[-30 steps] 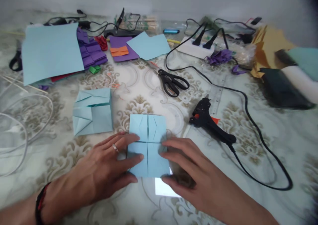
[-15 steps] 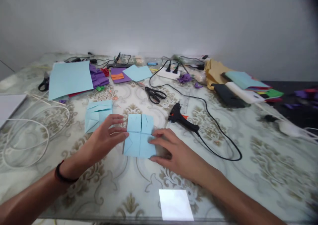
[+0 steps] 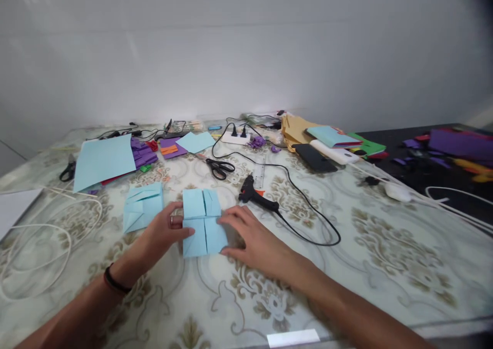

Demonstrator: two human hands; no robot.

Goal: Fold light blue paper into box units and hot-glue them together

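A folded light-blue paper (image 3: 204,225), a square with flaps meeting in a cross of creases, lies on the table between my hands. My left hand (image 3: 164,233), wearing a ring and a dark wristband, grips its left edge, with the thumb over the front. On the opposite side my right hand (image 3: 248,236) holds the right edge with fingertips and thumb; the thumb is at the lower corner. Left of it, behind my left hand, rests a second folded blue paper (image 3: 143,207) with a pocket-like shape.
Beyond my right hand lies a black hot glue gun (image 3: 257,196), its cord looping right. Farther back are black scissors (image 3: 219,167), a white power strip (image 3: 235,137) and blue sheets (image 3: 103,161). A black phone (image 3: 314,158) sits right; a white cable (image 3: 67,236) coils left.
The view has tilted up and turned right, so everything sits further left and lower. Both hands stay at the folded paper; my left thumb now lies further over its front.
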